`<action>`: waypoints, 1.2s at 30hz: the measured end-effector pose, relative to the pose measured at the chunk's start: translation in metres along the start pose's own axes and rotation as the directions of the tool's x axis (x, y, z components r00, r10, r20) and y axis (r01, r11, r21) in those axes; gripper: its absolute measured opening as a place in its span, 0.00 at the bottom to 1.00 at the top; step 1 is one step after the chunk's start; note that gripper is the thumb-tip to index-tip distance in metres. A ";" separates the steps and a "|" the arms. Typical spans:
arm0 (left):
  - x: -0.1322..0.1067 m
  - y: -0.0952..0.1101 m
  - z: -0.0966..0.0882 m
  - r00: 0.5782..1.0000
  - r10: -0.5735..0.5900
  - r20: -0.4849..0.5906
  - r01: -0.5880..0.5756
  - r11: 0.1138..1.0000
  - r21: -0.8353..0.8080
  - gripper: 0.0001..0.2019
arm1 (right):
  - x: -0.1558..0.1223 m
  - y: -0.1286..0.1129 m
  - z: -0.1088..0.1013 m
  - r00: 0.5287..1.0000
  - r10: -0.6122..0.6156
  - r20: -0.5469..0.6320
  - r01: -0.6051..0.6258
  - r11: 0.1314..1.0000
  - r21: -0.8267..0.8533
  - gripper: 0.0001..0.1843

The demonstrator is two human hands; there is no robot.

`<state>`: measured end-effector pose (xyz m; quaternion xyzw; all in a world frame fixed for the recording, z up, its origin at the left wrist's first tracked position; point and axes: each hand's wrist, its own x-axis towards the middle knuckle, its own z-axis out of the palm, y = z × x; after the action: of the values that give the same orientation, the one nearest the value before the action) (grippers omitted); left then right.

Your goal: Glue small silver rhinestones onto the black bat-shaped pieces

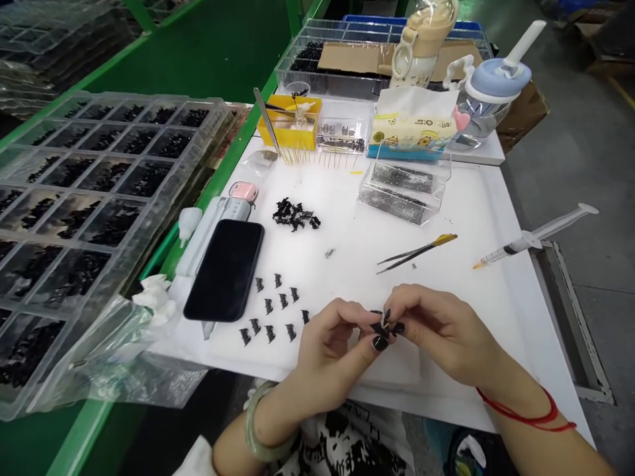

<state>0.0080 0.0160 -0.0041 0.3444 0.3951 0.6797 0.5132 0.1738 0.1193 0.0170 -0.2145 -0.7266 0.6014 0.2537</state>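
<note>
while a small dark piece was pinched between fingertips of left hand and right hand over the white tabletop, black toothed pieces were laid out near a smartphone.

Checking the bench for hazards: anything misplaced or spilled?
The syringe stands out: its plunger end juts past the right edge of the white table, so it could get knocked off. Tiny shiny bits also lie loose near the pile of black pieces; spilled or set out, I can't tell.
</note>
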 end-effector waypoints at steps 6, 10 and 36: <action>0.000 0.002 -0.001 1.000 0.005 0.029 -0.005 1.000 -0.013 0.04 | -0.002 0.002 -0.002 0.998 0.070 -0.002 -0.069 0.996 0.064 0.11; 0.000 0.002 -0.001 0.999 -0.005 0.042 0.005 1.000 -0.018 0.04 | -0.002 0.002 -0.002 0.996 0.087 0.000 -0.087 0.992 0.093 0.10; 0.003 0.004 0.000 0.999 -0.036 0.028 0.037 0.999 -0.021 0.04 | 0.000 0.002 0.002 0.987 0.151 0.053 -0.159 0.956 0.245 0.08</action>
<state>0.0055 0.0182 -0.0007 0.3409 0.3868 0.6695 0.5347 0.1726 0.1184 0.0146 -0.2272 -0.6305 0.7093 0.2186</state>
